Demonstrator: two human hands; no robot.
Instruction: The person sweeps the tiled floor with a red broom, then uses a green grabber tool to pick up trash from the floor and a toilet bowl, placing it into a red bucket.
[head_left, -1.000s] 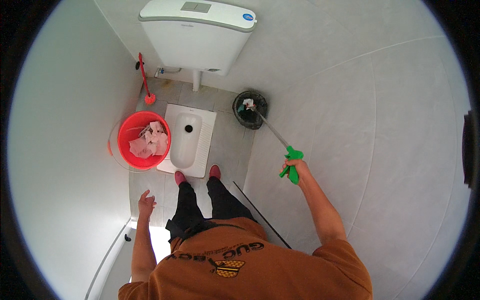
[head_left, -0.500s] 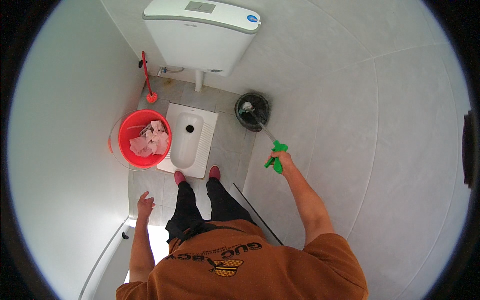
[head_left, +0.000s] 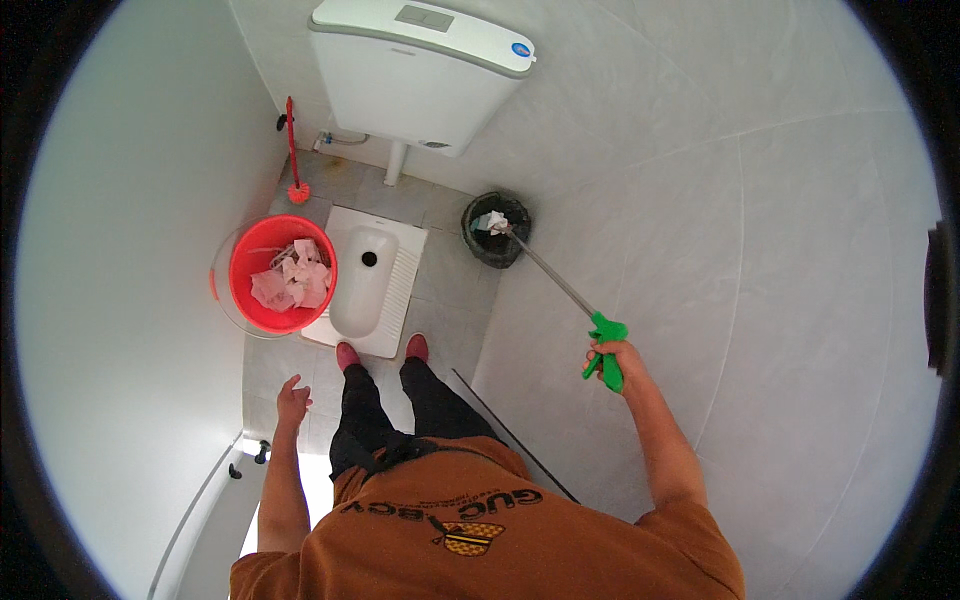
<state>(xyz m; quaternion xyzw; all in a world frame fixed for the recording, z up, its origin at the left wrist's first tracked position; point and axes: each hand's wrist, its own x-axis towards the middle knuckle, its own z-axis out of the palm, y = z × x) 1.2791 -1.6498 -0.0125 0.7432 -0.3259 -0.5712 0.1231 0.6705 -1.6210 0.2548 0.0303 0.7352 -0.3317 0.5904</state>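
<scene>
Grabber [head_left: 555,275], long thin shaft, green handle: in the right hand [head_left: 622,364], fingers clamped round the handle. Shaft slants far and left, its end at the white paper [head_left: 496,221] in the black-lined bin [head_left: 511,256], right of the squat toilet [head_left: 362,290] (whether the end pinches the paper, cannot tell). Probably light, stiff; best held at the handle. Paper: likely soft, easily torn; best gripped by a thick fold. Left hand [head_left: 293,402]: fingers apart, nothing held.
</scene>
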